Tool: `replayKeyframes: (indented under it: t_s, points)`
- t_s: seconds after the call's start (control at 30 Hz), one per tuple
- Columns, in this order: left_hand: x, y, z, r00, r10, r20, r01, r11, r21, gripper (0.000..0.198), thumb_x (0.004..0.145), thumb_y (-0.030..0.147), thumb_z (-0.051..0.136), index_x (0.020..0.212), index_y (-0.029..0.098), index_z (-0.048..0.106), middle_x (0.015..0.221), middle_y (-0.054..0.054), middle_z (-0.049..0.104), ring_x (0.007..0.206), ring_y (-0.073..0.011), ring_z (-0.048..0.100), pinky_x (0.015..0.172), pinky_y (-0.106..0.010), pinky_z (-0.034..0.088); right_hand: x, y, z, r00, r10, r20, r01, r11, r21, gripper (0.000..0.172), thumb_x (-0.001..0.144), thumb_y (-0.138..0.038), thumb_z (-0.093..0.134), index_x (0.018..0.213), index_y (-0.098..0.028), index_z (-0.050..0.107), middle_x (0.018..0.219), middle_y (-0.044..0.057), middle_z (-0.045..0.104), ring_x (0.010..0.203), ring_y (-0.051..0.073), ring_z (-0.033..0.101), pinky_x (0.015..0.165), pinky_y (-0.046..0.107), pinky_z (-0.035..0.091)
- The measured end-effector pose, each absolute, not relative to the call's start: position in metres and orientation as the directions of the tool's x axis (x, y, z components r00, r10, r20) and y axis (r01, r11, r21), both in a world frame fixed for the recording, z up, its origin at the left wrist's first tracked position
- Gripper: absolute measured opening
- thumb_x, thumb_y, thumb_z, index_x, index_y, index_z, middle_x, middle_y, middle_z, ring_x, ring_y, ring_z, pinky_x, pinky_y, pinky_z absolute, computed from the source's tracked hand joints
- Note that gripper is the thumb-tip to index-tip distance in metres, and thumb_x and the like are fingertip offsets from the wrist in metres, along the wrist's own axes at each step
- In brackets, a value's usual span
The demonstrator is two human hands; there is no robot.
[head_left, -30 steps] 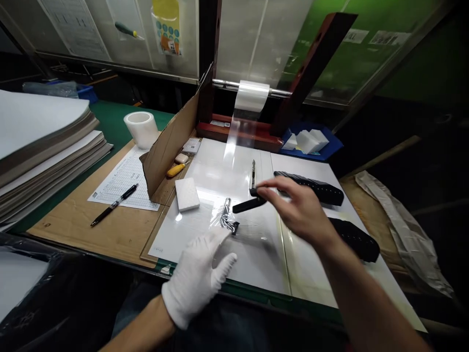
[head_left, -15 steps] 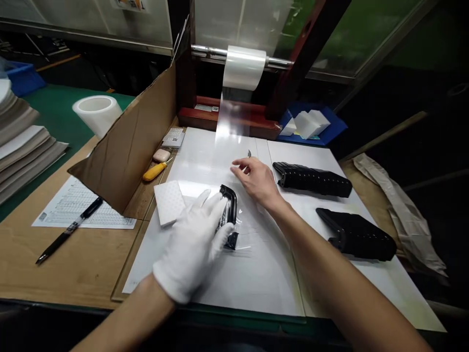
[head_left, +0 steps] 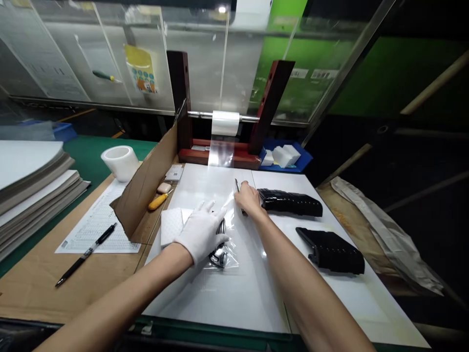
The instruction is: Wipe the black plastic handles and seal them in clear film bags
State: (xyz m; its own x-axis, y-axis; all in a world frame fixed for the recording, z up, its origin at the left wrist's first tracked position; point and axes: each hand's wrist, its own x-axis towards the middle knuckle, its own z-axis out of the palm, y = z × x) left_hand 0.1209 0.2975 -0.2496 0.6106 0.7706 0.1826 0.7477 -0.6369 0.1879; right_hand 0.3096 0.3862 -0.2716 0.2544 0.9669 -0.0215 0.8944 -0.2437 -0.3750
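Note:
My left hand (head_left: 203, 232), in a white glove, lies with fingers spread over a glossy black plastic part (head_left: 219, 256) and holds it down on the white board. Clear film (head_left: 231, 261) covers that part and wrinkles around it. My bare right hand (head_left: 249, 199) is closed around a small craft knife (head_left: 237, 185), whose pointed metal tip sticks up past the fingers; the handle is hidden. Film rises in a crease between the two hands. Close to my left wrist rests a white foam pad (head_left: 171, 226).
A film roll (head_left: 225, 123) hangs on a rod at the back. Two black ribbed parts (head_left: 293, 202) lie at right. A cardboard divider (head_left: 150, 181), yellow-handled tool (head_left: 158, 201), pen (head_left: 86, 255) and stacked sheets (head_left: 32, 195) stand or lie at left. A blue bin (head_left: 304, 159) holds white blocks.
The camera view has tilted up and back. My right hand has turned and come down beside the near end of a ribbed part, film creasing towards it. My left hand stays on the black part.

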Motion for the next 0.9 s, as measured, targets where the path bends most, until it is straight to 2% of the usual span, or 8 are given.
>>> replayKeyframes:
  t_s: [0.1, 0.2, 0.3, 0.43, 0.6, 0.73, 0.83, 0.9]
  points:
    - [0.103, 0.321, -0.236, 0.504, 0.811, 0.296, 0.793, -0.571, 0.213, 0.058, 0.092, 0.036, 0.064, 0.144, 0.015, 0.047, 0.143, -0.018, 0.056, 0.139, -0.0348, 0.045, 0.115, -0.050, 0.039, 0.326, 0.380, -0.260, 0.163, 0.984, 0.070, 0.907, -0.121, -0.403, 0.034, 0.099, -0.038, 0.059, 0.125, -0.016, 0.058, 0.116, 0.008, 0.064, 0.096, 0.019, 0.066, 0.084, 0.039, 0.058]
    - [0.089, 0.361, -0.228, 0.439, 0.836, 0.329, 0.810, -0.527, 0.258, 0.067, 0.095, 0.042, 0.059, 0.150, 0.011, 0.038, 0.151, -0.021, 0.047, 0.142, -0.0342, 0.041, 0.118, -0.049, 0.034, 0.338, 0.383, -0.246, -0.027, 0.987, 0.161, 0.919, 0.089, -0.385, 0.030, 0.100, -0.038, 0.057, 0.122, -0.018, 0.060, 0.117, 0.007, 0.064, 0.099, 0.019, 0.065, 0.088, 0.041, 0.056]
    - [0.091, 0.408, -0.234, 0.495, 0.833, 0.249, 0.779, -0.552, 0.298, 0.077, 0.089, 0.042, 0.067, 0.154, 0.016, 0.033, 0.158, -0.015, 0.041, 0.144, -0.0302, 0.041, 0.118, -0.041, 0.036, 0.330, 0.401, -0.241, -0.236, 0.954, 0.183, 0.904, 0.285, -0.319, 0.021, 0.100, -0.033, 0.058, 0.112, -0.018, 0.065, 0.113, 0.006, 0.065, 0.098, 0.018, 0.064, 0.090, 0.040, 0.054]
    - [0.101, 0.454, -0.264, 0.558, 0.825, 0.089, 0.762, -0.551, 0.341, 0.093, 0.079, 0.038, 0.075, 0.157, 0.019, 0.028, 0.161, -0.014, 0.036, 0.146, -0.0306, 0.038, 0.113, -0.035, 0.041, 0.306, 0.432, -0.255, -0.380, 0.909, 0.169, 0.880, 0.412, -0.237, 0.018, 0.099, -0.031, 0.058, 0.110, -0.018, 0.065, 0.111, 0.005, 0.065, 0.097, 0.018, 0.063, 0.088, 0.039, 0.054]
    - [0.096, 0.471, -0.291, 0.586, 0.809, -0.046, 0.760, -0.529, 0.377, 0.094, 0.081, 0.052, 0.070, 0.157, 0.020, 0.026, 0.164, -0.015, 0.030, 0.150, -0.0340, 0.028, 0.119, -0.042, 0.031, 0.329, 0.437, -0.256, -0.426, 0.897, 0.116, 0.884, 0.440, -0.156, 0.014, 0.100, -0.027, 0.056, 0.102, -0.018, 0.067, 0.103, 0.004, 0.064, 0.092, 0.017, 0.060, 0.083, 0.035, 0.051]
    - [0.092, 0.470, -0.290, 0.584, 0.807, -0.090, 0.762, -0.507, 0.402, 0.100, 0.081, 0.056, 0.068, 0.160, 0.021, 0.018, 0.164, -0.018, 0.026, 0.150, -0.0382, 0.025, 0.120, -0.048, 0.027, 0.367, 0.416, -0.229, -0.336, 0.940, 0.051, 0.939, 0.339, -0.064, 0.014, 0.093, -0.014, 0.061, 0.081, -0.014, 0.067, 0.090, 0.005, 0.064, 0.089, 0.018, 0.060, 0.083, 0.036, 0.049]
    - [0.093, 0.471, -0.288, 0.588, 0.801, -0.107, 0.760, -0.503, 0.412, 0.099, 0.082, 0.055, 0.067, 0.160, 0.021, 0.017, 0.163, -0.019, 0.028, 0.151, -0.0391, 0.022, 0.119, -0.050, 0.026, 0.369, 0.403, -0.227, -0.259, 0.965, 0.036, 0.963, 0.261, -0.062, 0.008, 0.094, -0.016, 0.062, 0.097, -0.015, 0.069, 0.099, 0.006, 0.065, 0.086, 0.017, 0.062, 0.082, 0.036, 0.051]
    - [0.093, 0.472, -0.287, 0.592, 0.798, -0.115, 0.759, -0.504, 0.412, 0.098, 0.081, 0.055, 0.068, 0.159, 0.021, 0.019, 0.163, -0.019, 0.028, 0.151, -0.0400, 0.020, 0.119, -0.053, 0.026, 0.355, 0.401, -0.242, -0.206, 0.977, 0.047, 0.971, 0.210, -0.109, 0.017, 0.096, -0.022, 0.061, 0.111, -0.017, 0.066, 0.111, 0.007, 0.065, 0.090, 0.017, 0.063, 0.084, 0.037, 0.053]
